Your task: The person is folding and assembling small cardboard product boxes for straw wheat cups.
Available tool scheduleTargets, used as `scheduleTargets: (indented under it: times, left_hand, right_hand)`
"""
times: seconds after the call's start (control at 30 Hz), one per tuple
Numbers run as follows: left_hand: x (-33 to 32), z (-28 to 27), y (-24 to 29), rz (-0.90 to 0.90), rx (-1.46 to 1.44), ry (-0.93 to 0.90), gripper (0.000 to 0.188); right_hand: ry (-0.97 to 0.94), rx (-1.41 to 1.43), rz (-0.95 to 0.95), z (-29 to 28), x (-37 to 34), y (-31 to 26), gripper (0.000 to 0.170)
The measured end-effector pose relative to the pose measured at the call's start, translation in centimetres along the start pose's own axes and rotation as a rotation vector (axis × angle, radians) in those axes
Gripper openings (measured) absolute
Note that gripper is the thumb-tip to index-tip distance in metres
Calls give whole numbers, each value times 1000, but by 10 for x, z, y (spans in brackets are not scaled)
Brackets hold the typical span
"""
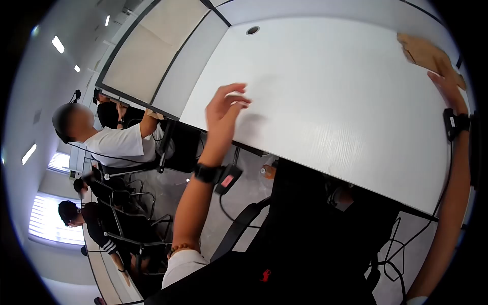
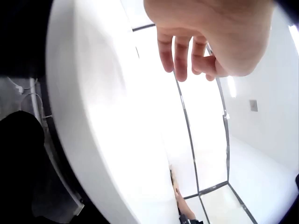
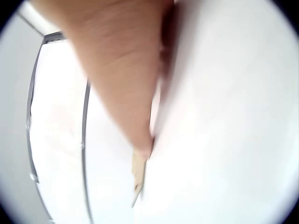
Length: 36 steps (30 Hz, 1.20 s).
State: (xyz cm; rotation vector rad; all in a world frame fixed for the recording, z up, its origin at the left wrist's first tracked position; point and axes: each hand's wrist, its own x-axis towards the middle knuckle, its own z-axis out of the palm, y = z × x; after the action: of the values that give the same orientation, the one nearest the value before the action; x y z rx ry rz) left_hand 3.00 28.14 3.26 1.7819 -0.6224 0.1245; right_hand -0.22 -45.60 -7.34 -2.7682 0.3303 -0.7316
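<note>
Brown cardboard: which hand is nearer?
Right: right hand is at the edge of the brown cardboard; left hand is far from it, above the left side of the desk.

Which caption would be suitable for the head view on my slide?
Right hand at a brown cardboard-like piece on a white desk, left hand hovering above the desk.

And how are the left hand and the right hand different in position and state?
The left hand hovers over the white table with nothing in it, while the right hand is at the brown cardboard; whether it grips it, I cannot tell. The left hand's bent fingers show clearly, but the right hand's are hard to make out. Both have a black strap at the wrist.
</note>
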Motion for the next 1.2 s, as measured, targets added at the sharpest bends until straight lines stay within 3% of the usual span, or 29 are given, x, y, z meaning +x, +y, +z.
scheduleTargets:
  times: [0.1, 0.13, 0.17, 0.23, 0.27, 0.33, 0.37, 0.43, 0.47, 0.57, 0.6, 0.77, 0.83, 0.97, 1.0, 1.07, 1.1, 1.17, 1.2]
  left_hand:
    - [31, 39, -10, -11, -151, -26, 36]
    - [40, 52, -14, -12, -164, -25, 35]
    - [50, 65, -23, -8, -201, -42, 36]
    - [71, 91, -28, 15, -120, -124, 38]
    - [79, 104, -27, 82, -11, -177, 44]
    - [91, 132, -27, 263, 332, -193, 70]
    - [96, 145, -30, 370, 565, -157, 89]
    - [111, 159, -37, 273, 772, -155, 120]
    - [123, 158, -40, 172, 799, -215, 122]
    - [151, 146, -65, 81, 732, -441, 120]
    - [152, 142, -63, 154, 759, -385, 116]
    - [166, 146, -22, 29, 969, -539, 106]
    - [152, 160, -12, 53, 1058, -484, 107]
    - [127, 167, -6, 58, 1065, -430, 99]
    - [133, 157, 0, 78, 1012, -562, 94]
    - [132, 139, -1, 90, 918, -642, 86]
    - [129, 136, -6, 127, 938, -591, 86]
    - [133, 125, 4, 36, 890, -662, 89]
    - [135, 125, 5, 24, 890, -669, 89]
  right_hand:
    - [-128, -42, 140, -10, -4, -48, 82]
    - [-221, -111, 108, -23, -7, -77, 83]
    - [-189, -249, 48, -23, -10, -95, 81]
    - [-327, -173, 21, -49, -22, -175, 78]
    - [-388, -106, -31, -56, -25, -203, 76]
    - [-524, 612, -84, -36, -20, -217, 67]
    - [-596, 1133, -70, -36, -25, -244, 58]
    - [-471, 1014, -114, -13, -19, -247, 51]
    - [-409, 917, -149, -6, -19, -244, 46]
    - [-267, 958, 16, 10, -23, -231, 45]
    - [-195, 945, 16, 16, -22, -228, 45]
    - [-106, 977, 43, 25, -17, -211, 52]
    - [-48, 994, 67, 32, -13, -203, 55]
    - [-18, 847, -33, 24, -18, -208, 61]
    - [-35, 861, -38, 19, -19, -213, 62]
    - [-61, 917, -32, 14, -20, -219, 60]
    - [-64, 880, -59, 13, -20, -218, 56]
    - [-63, 721, -135, 7, -24, -229, 55]
    - [-47, 848, -83, 6, -25, -231, 56]
